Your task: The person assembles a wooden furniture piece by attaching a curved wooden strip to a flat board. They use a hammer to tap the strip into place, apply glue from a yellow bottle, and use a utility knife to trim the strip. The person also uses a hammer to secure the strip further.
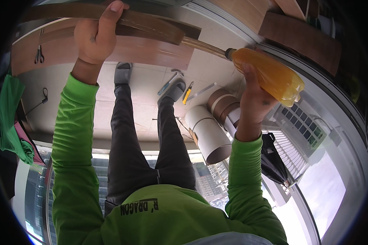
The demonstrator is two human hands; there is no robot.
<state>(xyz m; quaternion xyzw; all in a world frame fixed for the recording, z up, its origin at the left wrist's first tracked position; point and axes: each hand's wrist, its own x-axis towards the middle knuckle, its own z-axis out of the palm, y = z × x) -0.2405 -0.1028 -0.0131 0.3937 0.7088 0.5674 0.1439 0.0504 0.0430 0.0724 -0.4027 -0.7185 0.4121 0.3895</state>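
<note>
My left hand (96, 34) grips the edge of a long brown wooden strip (151, 26) held up in front of me. My right hand (253, 98) holds a soft plastic bottle of amber liquid (272, 75), its nozzle touching the end of the strip's pale edge (204, 47). Both arms are in bright green sleeves. My legs in dark trousers and grey shoes stand on a tiled floor below.
Wooden boards (122, 51) lie on the floor, with scissors (39, 55) on one. Rolls of brown and white sheet material (210, 130) lie by my right foot, beside a yellow-handled knife (187, 93) and a metal ruler (202, 91). A dark umbrella (274, 161) rests near window glass. Green cloth (10, 118) is at left.
</note>
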